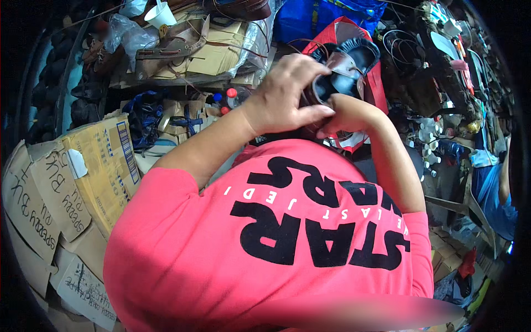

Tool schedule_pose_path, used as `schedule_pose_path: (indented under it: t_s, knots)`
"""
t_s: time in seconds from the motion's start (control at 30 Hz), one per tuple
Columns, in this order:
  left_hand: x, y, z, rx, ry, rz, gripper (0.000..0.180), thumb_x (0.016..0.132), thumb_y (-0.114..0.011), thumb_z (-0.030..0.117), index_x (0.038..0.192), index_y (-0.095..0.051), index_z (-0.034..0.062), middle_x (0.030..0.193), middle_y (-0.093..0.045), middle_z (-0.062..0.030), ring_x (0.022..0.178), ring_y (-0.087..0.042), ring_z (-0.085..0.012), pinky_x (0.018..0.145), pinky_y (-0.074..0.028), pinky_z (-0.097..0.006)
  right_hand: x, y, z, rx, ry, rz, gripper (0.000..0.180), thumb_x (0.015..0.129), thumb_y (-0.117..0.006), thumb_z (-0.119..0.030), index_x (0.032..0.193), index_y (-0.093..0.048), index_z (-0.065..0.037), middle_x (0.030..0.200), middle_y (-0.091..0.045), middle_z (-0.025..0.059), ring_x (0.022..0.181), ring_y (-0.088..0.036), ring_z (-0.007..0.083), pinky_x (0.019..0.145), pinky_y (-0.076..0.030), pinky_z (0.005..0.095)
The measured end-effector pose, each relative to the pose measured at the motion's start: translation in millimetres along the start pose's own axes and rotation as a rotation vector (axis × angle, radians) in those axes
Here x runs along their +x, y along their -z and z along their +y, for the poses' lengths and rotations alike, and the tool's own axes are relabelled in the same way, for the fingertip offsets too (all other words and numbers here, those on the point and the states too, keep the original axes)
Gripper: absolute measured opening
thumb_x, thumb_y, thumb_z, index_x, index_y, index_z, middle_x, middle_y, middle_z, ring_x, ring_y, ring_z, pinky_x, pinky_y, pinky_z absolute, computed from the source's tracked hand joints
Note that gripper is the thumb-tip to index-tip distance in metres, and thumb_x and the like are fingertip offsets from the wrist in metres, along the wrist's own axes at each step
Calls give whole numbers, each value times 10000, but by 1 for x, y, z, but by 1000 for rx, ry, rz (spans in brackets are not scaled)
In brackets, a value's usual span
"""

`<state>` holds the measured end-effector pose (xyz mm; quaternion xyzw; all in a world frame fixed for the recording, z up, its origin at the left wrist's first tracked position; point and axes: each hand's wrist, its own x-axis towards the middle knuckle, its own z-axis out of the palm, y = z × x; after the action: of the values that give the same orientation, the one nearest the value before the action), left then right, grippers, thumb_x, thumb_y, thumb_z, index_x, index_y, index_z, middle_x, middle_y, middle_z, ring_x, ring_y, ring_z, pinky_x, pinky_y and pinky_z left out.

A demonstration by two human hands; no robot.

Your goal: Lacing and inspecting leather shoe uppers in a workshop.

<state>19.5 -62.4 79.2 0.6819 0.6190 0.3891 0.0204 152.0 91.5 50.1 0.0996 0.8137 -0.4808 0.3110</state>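
Note:
Just in front of my chest I hold a dark brown leather shoe (344, 65) with a black inside. My left hand (290, 91) grips its left side, with the fingers over the far part and the thumb pointing right along the near part. My right hand (351, 115) is curled round the near right end, and its fingertips are partly hidden underneath. Another dark shoe opening with a gathered black edge (362, 48) shows right behind. A red and white bag (376, 91) lies under and beyond the shoes.
Brown leather pieces (171, 52) lie on stacked cardboard (218, 61) at the far left. Bottles with red and blue caps (232, 95) stand left of my hands. Cardboard boxes (102, 166) fill the left side. Small white-capped bottles (428, 152) and a person in blue (495, 191) are at the right.

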Motion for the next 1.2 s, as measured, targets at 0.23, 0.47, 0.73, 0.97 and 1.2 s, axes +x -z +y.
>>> schedule_pose_path:
  t_s: [0.23, 0.47, 0.73, 0.97, 1.2]
  knots:
    - [5, -7, 3, 37, 253, -398, 622, 695, -669, 558, 1031, -543, 50, 938, -622, -185, 865, -605, -372, 800, -462, -417, -39, 2, -32, -314, 591, 784, 211, 701, -695, -78, 906, -668, -35, 914, -650, 134, 831, -611, 290, 767, -476, 364]
    - [-17, -8, -12, 246, 99, -693, 406, 662, -707, 464, 767, -645, 76, 743, -622, -108, 778, -601, -285, 708, -441, -398, -12, -7, 37, 331, 265, 950, 176, 847, -595, -100, 986, -614, 8, 809, -642, 70, 751, -571, 87, 695, -466, 263]
    - [-27, -9, -10, 257, -140, -559, 299, 685, -700, 393, 722, -613, 110, 685, -585, -40, 724, -579, -215, 667, -404, -347, 30, 2, 24, 25, 74, 939, 283, 842, -591, -207, 984, -518, 28, 923, -605, 262, 920, -573, 413, 773, -448, 423]
    - [-29, -8, -9, 269, -195, -565, 285, 666, -705, 378, 728, -614, 116, 699, -598, -20, 733, -579, -201, 678, -404, -340, 18, 2, 23, -26, 191, 869, 245, 805, -633, -141, 1001, -590, 0, 799, -620, 186, 745, -604, 254, 696, -465, 369]
    - [-28, -4, -9, 210, -202, -634, 289, 643, -717, 372, 743, -623, 118, 691, -590, -15, 751, -571, -200, 679, -403, -339, -55, 86, 33, 653, 537, 1209, 259, 844, -587, -236, 988, -654, -31, 839, -654, 35, 682, -586, 147, 653, -468, 261]
